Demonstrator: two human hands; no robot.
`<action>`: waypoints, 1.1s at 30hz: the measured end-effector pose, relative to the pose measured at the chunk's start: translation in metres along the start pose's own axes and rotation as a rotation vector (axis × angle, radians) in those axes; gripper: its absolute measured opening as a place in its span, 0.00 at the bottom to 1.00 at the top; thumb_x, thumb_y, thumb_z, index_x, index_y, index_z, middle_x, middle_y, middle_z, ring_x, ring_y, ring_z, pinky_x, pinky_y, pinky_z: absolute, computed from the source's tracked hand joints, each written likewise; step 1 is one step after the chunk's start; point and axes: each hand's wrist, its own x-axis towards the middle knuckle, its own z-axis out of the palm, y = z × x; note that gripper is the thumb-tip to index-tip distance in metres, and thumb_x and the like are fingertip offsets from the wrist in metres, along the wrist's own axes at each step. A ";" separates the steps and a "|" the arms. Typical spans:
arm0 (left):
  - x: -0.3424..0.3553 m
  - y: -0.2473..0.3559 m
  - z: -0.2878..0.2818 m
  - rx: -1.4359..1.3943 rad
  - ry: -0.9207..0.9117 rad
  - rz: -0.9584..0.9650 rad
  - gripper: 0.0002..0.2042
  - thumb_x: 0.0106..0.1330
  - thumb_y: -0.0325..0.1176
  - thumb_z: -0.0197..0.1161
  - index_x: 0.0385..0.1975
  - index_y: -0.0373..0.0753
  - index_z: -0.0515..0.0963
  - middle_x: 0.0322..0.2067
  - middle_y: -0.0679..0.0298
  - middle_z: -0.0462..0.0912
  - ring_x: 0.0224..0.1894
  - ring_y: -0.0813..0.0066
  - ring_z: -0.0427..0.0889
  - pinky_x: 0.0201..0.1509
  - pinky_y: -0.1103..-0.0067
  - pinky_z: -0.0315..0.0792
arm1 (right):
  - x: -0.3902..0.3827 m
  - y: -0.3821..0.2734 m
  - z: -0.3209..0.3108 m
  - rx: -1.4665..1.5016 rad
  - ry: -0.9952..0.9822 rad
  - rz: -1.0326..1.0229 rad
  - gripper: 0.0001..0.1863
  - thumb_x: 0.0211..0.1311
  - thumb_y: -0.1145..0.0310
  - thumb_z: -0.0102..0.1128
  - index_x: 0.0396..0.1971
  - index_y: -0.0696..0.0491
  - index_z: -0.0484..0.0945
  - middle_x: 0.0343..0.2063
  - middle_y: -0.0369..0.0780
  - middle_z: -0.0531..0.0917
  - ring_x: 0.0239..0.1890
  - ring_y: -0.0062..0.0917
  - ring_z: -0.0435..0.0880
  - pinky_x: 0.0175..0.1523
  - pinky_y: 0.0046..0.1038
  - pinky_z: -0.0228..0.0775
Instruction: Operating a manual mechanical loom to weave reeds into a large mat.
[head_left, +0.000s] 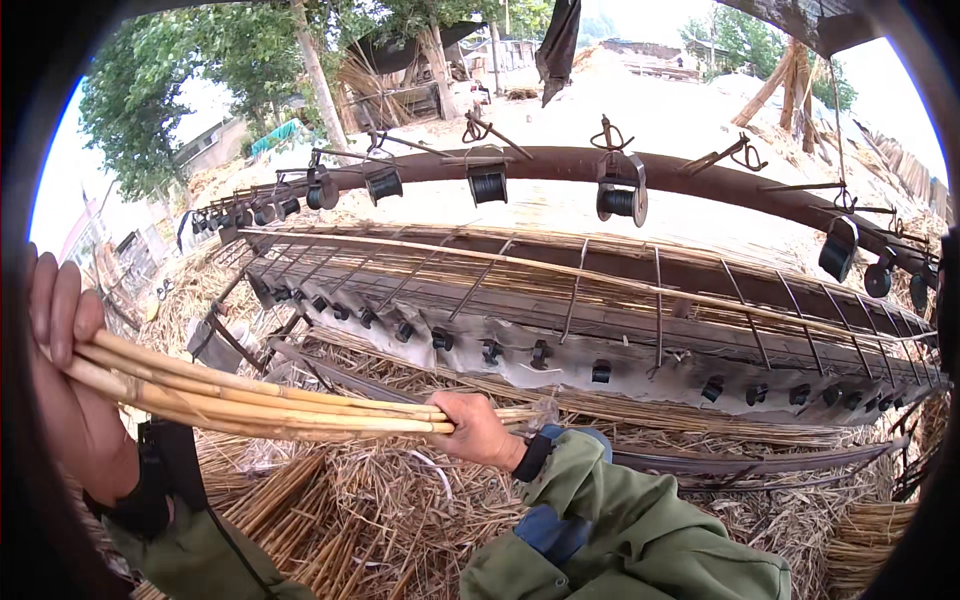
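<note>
A bundle of several pale yellow reed stalks (pixel 270 405) stretches nearly level across the front left. My right hand (pixel 473 430) is closed around it toward its right end, and a short length sticks out past the fist. My left hand (pixel 75 390), at the far left edge, has its fingers curled over the bundle's thicker left ends, against the palm. Beyond the hands stands a long metal weaving frame (pixel 690 385), with reeds laid lengthwise on it under thin metal rods. One long reed (pixel 600 272) lies on top of these rods.
Wire spools (pixel 488 185) hang from a curved brown beam (pixel 560 165) above the frame. Small black spools (pixel 540 352) line its near side. Loose straw and reed stalks (pixel 350 510) cover the ground below my arms. A metal bar (pixel 740 463) runs along the near side.
</note>
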 end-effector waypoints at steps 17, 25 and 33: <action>-0.313 -0.271 0.095 -0.711 0.975 -1.274 0.09 0.64 0.39 0.57 0.32 0.40 0.70 0.26 0.66 0.76 0.30 0.69 0.78 0.34 0.72 0.77 | -0.241 -0.025 -0.185 -1.057 -0.439 0.601 0.21 0.35 0.59 0.71 0.24 0.55 0.69 0.18 0.45 0.76 0.24 0.44 0.76 0.30 0.41 0.65; -0.321 -0.254 0.172 -0.701 1.112 -1.141 0.12 0.61 0.40 0.61 0.31 0.39 0.68 0.25 0.63 0.76 0.29 0.68 0.79 0.31 0.73 0.78 | -0.225 -0.038 -0.188 -0.882 -0.541 0.693 0.29 0.35 0.52 0.71 0.33 0.58 0.72 0.28 0.48 0.78 0.33 0.45 0.77 0.37 0.39 0.68; -0.334 -0.209 0.194 -0.646 1.063 -1.205 0.13 0.62 0.40 0.60 0.31 0.34 0.71 0.27 0.61 0.78 0.29 0.72 0.79 0.29 0.77 0.76 | -0.204 -0.002 -0.109 -0.188 -0.473 0.734 0.10 0.52 0.69 0.60 0.31 0.61 0.77 0.25 0.48 0.79 0.29 0.38 0.80 0.36 0.30 0.70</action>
